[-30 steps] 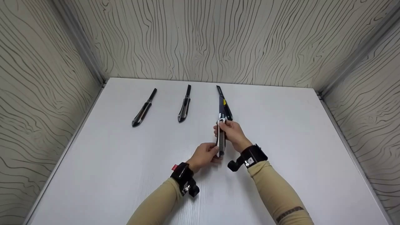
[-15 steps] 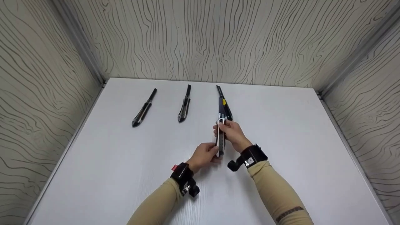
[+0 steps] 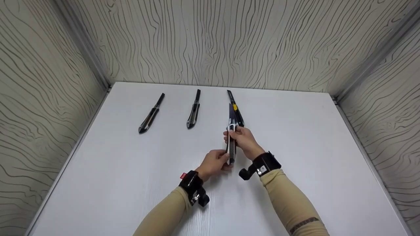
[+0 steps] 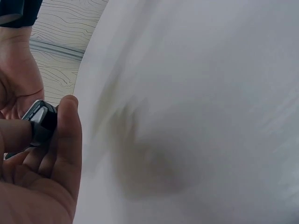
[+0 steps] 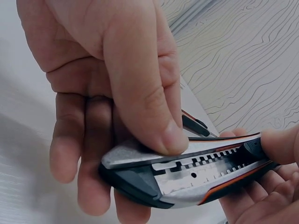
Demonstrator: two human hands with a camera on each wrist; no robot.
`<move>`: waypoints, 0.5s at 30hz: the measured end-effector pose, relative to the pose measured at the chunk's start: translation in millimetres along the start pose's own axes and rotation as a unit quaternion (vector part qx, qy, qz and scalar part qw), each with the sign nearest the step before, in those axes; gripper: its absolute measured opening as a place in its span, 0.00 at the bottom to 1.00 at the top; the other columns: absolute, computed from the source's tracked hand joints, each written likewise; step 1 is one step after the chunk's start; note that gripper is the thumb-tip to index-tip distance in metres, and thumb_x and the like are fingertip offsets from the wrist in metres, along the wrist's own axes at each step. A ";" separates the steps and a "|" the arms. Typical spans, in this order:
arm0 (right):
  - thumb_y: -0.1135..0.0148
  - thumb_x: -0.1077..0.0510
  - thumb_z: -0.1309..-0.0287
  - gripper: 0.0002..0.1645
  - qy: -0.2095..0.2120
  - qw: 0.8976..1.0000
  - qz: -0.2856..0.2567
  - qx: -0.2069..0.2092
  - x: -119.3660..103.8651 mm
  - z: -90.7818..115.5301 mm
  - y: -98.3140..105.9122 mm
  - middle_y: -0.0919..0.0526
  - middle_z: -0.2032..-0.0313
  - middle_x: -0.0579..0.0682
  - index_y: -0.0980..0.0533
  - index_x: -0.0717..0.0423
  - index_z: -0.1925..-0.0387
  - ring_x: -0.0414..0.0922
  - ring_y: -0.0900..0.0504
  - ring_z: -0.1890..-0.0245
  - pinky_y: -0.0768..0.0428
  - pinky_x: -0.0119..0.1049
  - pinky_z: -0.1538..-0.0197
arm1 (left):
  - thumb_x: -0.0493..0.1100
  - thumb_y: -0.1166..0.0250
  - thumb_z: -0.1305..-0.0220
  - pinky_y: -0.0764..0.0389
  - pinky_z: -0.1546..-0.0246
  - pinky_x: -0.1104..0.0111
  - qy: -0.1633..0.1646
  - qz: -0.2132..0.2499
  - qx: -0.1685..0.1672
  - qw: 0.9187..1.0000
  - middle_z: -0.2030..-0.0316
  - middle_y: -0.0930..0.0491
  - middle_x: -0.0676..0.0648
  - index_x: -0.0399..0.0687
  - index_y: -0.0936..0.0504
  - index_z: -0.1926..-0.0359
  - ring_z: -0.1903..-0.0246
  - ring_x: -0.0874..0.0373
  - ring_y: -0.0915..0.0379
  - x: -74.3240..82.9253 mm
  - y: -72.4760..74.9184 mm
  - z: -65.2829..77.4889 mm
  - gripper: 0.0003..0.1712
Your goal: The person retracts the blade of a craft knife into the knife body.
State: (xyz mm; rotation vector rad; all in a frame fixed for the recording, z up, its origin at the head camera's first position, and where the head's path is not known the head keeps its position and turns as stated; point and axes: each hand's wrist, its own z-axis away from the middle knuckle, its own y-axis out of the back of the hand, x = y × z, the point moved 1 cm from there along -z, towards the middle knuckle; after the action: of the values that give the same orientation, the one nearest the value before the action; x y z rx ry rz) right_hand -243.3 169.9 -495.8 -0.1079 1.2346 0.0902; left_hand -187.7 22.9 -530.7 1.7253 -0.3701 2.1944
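Note:
Both hands hold one snap-off utility knife [image 3: 231,148] over the white table, its blade [image 3: 231,112] extended toward the back. My left hand [image 3: 215,163] pinches the butt end of the handle; that end [image 4: 45,122] shows between thumb and fingers in the left wrist view. Further up, my right hand [image 3: 246,139] grips the handle, its thumb [image 5: 280,145] by the dark slider [image 5: 253,149]. A toothed slot and metal channel [image 5: 180,179] face up in the right wrist view. Behind the blade lies a black knife with a yellow slider [image 3: 240,118], partly overlapped.
Two more black and silver utility knives, one at the left [image 3: 149,120] and one in the middle [image 3: 194,114], lie with blades out toward the back. Wood-patterned walls [image 3: 210,42] enclose the white table [image 3: 295,131] at the back and both sides.
The held knife has tilted slightly and its blade tip sits a little lower and further left in the head view. Both hands keep nearly the same grip; the lying knives stay put.

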 end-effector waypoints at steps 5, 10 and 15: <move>0.51 0.62 0.29 0.21 0.000 1.000 -0.002 0.003 0.2 -0.2 -1.2 0.20 0.47 0.62 0.34 0.68 0.39 0.39 0.17 0.60 0.17 0.33 0.50 | 0.39 0.48 0.27 0.14 0.59 0.60 0.000 -0.001 0.003 1.000 0.64 0.17 0.42 0.33 0.20 0.53 0.65 0.52 0.16 0.8 0.2 0.9 0.14; 0.51 0.62 0.29 0.21 0.000 1.000 -0.006 0.003 0.2 -0.2 -1.9 0.21 0.46 0.64 0.35 0.68 0.38 0.39 0.17 0.60 0.17 0.33 0.51 | 0.39 0.48 0.27 0.14 0.58 0.59 0.000 0.004 0.004 1.000 0.62 0.17 0.40 0.33 0.21 0.51 0.63 0.49 0.15 0.4 0.2 1.2 0.15; 0.52 0.63 0.29 0.22 0.003 1.000 -0.011 -0.005 0.2 0.3 -1.7 0.20 0.48 0.62 0.36 0.69 0.38 0.40 0.17 0.60 0.17 0.34 0.50 | 0.40 0.47 0.28 0.14 0.58 0.59 -0.001 0.004 0.005 1.000 0.62 0.17 0.40 0.32 0.21 0.51 0.62 0.47 0.15 -0.3 0.1 1.2 0.15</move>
State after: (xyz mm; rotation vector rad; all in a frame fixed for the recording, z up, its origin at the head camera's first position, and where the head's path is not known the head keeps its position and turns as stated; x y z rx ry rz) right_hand -242.7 168.3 -495.8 -0.1316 1.2396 0.0766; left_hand -186.6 22.3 -530.8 1.7355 -0.3676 2.2033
